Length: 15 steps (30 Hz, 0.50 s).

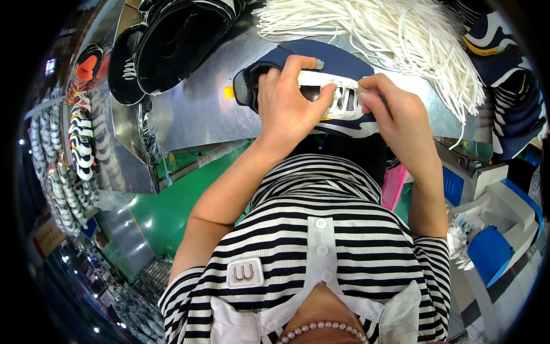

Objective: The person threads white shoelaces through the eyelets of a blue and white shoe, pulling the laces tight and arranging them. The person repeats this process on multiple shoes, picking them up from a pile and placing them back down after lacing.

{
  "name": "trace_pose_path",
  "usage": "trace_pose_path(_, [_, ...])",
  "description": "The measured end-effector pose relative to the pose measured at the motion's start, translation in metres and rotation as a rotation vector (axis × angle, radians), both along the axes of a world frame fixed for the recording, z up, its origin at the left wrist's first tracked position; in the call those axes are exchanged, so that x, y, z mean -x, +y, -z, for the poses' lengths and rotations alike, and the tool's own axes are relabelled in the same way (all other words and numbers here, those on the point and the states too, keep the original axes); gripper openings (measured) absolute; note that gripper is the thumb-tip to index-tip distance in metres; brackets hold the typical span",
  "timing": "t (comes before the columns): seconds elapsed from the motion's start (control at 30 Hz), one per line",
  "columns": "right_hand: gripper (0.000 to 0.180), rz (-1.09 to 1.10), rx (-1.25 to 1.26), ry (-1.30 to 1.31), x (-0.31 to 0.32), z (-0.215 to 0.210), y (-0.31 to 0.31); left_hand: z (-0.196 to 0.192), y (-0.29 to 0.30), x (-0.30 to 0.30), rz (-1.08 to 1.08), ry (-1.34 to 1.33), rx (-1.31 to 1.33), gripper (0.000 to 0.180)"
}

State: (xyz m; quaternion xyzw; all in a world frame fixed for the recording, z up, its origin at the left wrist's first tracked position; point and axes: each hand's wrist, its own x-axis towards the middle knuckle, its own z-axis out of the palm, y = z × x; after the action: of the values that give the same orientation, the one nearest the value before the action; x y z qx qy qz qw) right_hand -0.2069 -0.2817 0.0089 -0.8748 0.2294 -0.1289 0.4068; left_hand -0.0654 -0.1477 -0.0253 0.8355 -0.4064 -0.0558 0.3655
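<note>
A navy shoe upper (344, 54) with white trim lies on the metal table in front of me, its black-lined collar to the left. White lace (345, 97) crosses its opening in several rows. My left hand (289, 100) grips the upper near the collar, fingers over the far side and thumb by the lace rows. At the toe end of the lacing, my right hand (398, 109) is closed in a pinch, thumb and forefinger on the white shoelace. The fingertips partly cover the piece of lace between them.
A big heap of loose white laces (378, 28) covers the back of the metal table (189, 117). Black shoe uppers (177, 49) lie at the back left, stacked navy uppers (515, 97) at the right. A pink basket (394, 186) and a grey-and-blue machine (492, 229) stand below.
</note>
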Motion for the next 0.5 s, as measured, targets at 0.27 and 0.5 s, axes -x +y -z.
trace_pose_path(0.27, [0.01,-0.064,0.061,-0.03,-0.01,0.011,-0.003,0.0,0.002,0.0,0.02,0.065,0.046,0.039])
trace_pose_path(0.5, [0.009,-0.19,0.279,0.074,-0.036,0.023,0.004,-0.004,0.002,0.004,0.119,0.124,0.045,0.034])
